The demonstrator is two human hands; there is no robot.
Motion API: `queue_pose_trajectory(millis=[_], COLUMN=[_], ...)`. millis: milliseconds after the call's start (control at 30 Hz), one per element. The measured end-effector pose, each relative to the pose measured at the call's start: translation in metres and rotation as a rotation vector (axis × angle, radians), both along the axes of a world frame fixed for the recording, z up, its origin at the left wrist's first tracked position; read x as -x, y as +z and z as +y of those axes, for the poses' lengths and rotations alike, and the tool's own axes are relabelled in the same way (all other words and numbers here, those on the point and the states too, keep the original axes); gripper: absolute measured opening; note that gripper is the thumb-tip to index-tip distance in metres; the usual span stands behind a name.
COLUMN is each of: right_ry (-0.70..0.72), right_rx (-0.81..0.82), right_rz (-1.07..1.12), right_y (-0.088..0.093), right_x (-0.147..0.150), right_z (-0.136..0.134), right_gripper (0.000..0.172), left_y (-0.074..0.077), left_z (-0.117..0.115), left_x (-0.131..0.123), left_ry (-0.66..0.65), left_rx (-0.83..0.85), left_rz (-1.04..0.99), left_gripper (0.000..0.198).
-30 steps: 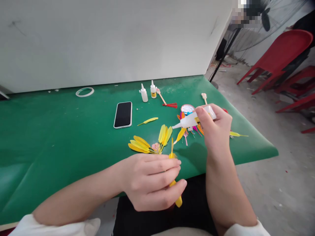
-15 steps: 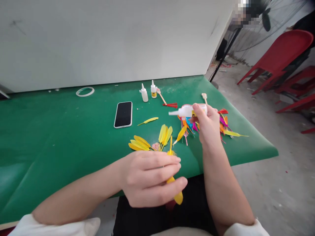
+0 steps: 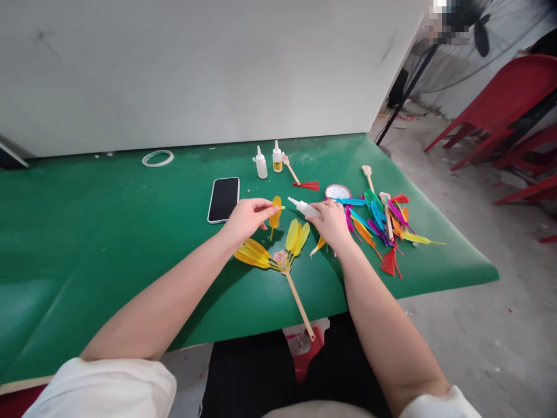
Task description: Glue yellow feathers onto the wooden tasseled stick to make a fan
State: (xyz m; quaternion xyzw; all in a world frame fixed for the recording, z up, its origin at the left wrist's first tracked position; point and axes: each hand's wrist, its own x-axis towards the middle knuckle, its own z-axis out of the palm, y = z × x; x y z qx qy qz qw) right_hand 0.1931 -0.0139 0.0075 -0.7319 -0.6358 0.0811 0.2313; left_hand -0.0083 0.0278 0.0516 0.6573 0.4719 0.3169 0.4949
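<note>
Pinched in the fingers of my left hand (image 3: pixel 250 217) is an orange-yellow feather (image 3: pixel 275 212), its tip up and its quill pointing down. My right hand (image 3: pixel 331 219) grips a white glue bottle (image 3: pixel 303 208) that lies nearly level, with the nozzle toward the feather. Below both hands, a wooden stick (image 3: pixel 300 305) with a pinkish carved head (image 3: pixel 281 257) rests on the table. Yellow feathers fan out from that head, one group to the left (image 3: pixel 252 253) and another to the upper right (image 3: pixel 297 238).
On the green tabletop (image 3: pixel 108 232) are a phone (image 3: pixel 224 199), two upright glue bottles (image 3: pixel 261 162), a tape ring (image 3: pixel 158 158) and a red-tasselled stick (image 3: pixel 293 172). Colourful feathers (image 3: pixel 376 215) are heaped on the right, beside a round white piece (image 3: pixel 338 191). A white panel (image 3: pixel 195 75) stands behind.
Both hands have moved forward over the table, the left with its feather, the right lowering the glue bottle. The stick with fanned feathers is now uncovered.
</note>
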Motion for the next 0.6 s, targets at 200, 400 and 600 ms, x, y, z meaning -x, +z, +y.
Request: queue_pose_trajectory(millis=[200,400,600], right_ry=[0.000,-0.004,0.013], right_rx=[0.023,0.010,-0.081], right_rz=[-0.144,-0.199,-0.136], right_y=[-0.004,-0.006,-0.011], right_x=[0.000,0.004,0.000], right_z=[0.000,-0.001,-0.001], right_gripper=[0.036,0.038,0.041], left_y=[-0.021,-0.022,-0.018], left_z=[0.003,0.005,0.002], left_x=[-0.002,-0.003,-0.004], left_ry=[-0.066,-0.150,-0.167], left_rx=[0.195,0.285,0.274], left_rz=[0.018,0.085,0.123], left_gripper=[0.027,0.034,0.047])
